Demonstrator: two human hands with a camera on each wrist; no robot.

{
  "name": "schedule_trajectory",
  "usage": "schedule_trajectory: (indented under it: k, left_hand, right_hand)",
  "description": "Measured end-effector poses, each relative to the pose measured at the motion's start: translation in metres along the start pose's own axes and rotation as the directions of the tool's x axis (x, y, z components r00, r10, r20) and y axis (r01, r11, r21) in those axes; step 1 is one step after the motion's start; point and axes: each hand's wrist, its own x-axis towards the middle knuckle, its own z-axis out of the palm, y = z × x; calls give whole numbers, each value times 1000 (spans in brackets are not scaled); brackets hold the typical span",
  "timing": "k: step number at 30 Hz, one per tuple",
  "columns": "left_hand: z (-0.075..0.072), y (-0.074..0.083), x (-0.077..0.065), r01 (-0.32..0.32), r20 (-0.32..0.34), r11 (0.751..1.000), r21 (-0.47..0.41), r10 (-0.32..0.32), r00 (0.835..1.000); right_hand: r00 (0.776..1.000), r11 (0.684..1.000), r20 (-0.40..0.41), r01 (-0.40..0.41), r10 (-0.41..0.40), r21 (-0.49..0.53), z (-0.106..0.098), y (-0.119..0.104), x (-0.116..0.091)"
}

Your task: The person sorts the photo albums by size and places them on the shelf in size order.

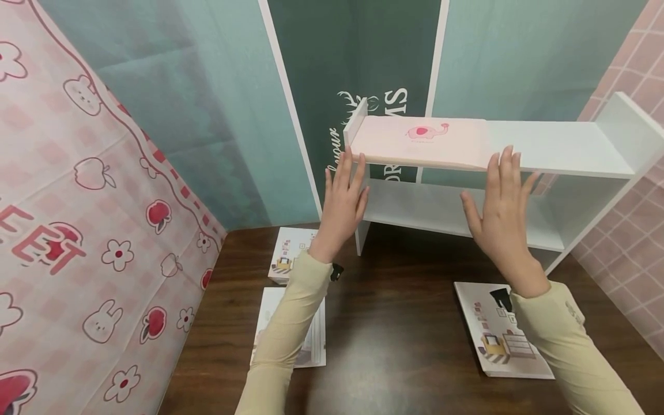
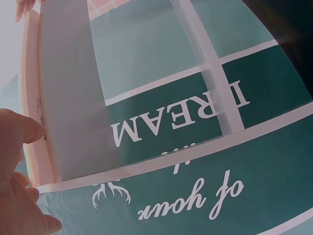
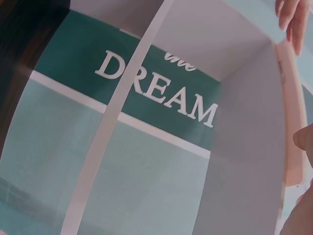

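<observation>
A pale pink flat pack (image 1: 415,137) with an elephant print lies on the top board of a white two-tier shelf (image 1: 555,144), against its left end panel. My left hand (image 1: 342,202) is at the pack's left front edge with fingers stretched upward. At the pack's right front corner is my right hand (image 1: 502,222), fingers straight and thumb spread. From the left wrist, the pack's side (image 2: 36,117) shows small dark print, with my left thumb right beside it. The right wrist view shows my right hand (image 3: 301,205) along the pack's other end.
Two flat white printed boxes (image 1: 282,248) lie on the dark wooden table (image 1: 384,346) at the left, partly behind my left forearm. Another printed box (image 1: 498,340) lies under my right forearm. A pink patterned cloth (image 1: 104,230) hangs left; pink tiles (image 1: 617,230) line the right.
</observation>
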Motion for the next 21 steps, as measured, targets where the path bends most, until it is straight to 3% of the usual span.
schedule_trajectory:
  k: [21]
  left_hand:
    - [1,4,-22,-1,-22,1000,-22,1,1000]
  right_hand:
    - [1000,997,-1,-20,20,74,1,-15,-16]
